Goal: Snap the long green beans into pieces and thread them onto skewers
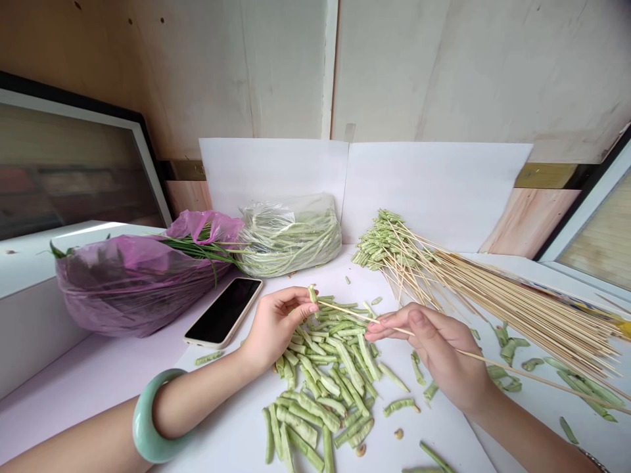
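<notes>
My left hand (279,322) pinches a short piece of green bean (312,293) between thumb and fingers. The tip of a thin bamboo skewer (345,310) meets that piece; whether it has gone through cannot be made out. My right hand (434,348) holds the skewer along its length, its fingers closed round it, and the long end runs off to the lower right. Below both hands lies a loose pile of cut green bean pieces (340,374) on white paper. A pale green bangle (142,420) circles my left wrist.
Behind the pile stands a clear bag of long beans (290,236), with a purple bag of green stalks (133,282) to its left. A phone (224,312) lies near my left hand. Loaded skewers (382,240) and bare skewers (517,302) lie at the right.
</notes>
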Tool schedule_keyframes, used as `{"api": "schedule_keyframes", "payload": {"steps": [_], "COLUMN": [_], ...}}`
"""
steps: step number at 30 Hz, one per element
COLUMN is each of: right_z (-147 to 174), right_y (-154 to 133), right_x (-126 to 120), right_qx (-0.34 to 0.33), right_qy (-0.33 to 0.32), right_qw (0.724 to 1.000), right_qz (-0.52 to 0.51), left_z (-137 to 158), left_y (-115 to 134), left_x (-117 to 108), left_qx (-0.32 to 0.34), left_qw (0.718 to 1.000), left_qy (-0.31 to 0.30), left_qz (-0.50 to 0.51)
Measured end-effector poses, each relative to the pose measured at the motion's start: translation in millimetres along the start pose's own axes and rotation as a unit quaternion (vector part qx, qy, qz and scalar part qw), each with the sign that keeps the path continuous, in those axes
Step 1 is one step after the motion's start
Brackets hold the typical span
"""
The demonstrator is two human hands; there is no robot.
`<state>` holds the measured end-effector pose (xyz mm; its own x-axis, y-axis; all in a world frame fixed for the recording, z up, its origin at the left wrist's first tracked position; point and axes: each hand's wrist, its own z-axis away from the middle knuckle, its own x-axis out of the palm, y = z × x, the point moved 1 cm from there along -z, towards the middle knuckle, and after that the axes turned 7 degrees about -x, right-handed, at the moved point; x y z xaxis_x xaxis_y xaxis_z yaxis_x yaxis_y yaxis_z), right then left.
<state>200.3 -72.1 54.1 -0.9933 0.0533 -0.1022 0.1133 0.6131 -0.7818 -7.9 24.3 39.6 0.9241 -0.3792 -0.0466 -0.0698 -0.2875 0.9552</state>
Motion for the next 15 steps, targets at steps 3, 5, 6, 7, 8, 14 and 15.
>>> {"api": "schedule_keyframes", "payload": {"steps": [3,5,6,7,8,14,15], "right_z": [0.5,1.3,1.5,1.6,1.6,1.9,2.4], "right_y": [0.6,1.2,1.6,1.9,2.3,4.8,5.2], "right_x": [-0.9,-1.4,-1.5,-1.5,-1.4,-0.8,-0.7], "right_qx": [0.003,0.005,0.005,0.007,0.009,0.013,0.016], "right_qy": [0.009,0.012,0.011,0.009,0.008,0.013,0.011], "right_qw": [1.000,1.000,1.000,1.000,0.999,0.999,0.999], "right_qz": [-0.012,-0.022,-0.026,-0.028,-0.030,-0.039,-0.040], "left_z": [-0.7,-0.5,-0.2,0.2,0.6,1.5,1.4], "left_y": [0.3,0.3,0.2,0.3,0.5,3.5,4.0], "left_x": [-0.4,-0.5,-0.5,-0.4,-0.2,0.7,0.8], "left_qx": [0.002,0.000,-0.001,-0.002,-0.004,-0.001,0.000], "left_qw": [1.000,1.000,1.000,1.000,1.000,1.000,1.000], "left_qy": [0.004,0.005,0.005,0.006,0.006,0.011,0.012], "left_qz": [-0.003,-0.005,-0.007,-0.009,-0.011,-0.020,-0.022]}}
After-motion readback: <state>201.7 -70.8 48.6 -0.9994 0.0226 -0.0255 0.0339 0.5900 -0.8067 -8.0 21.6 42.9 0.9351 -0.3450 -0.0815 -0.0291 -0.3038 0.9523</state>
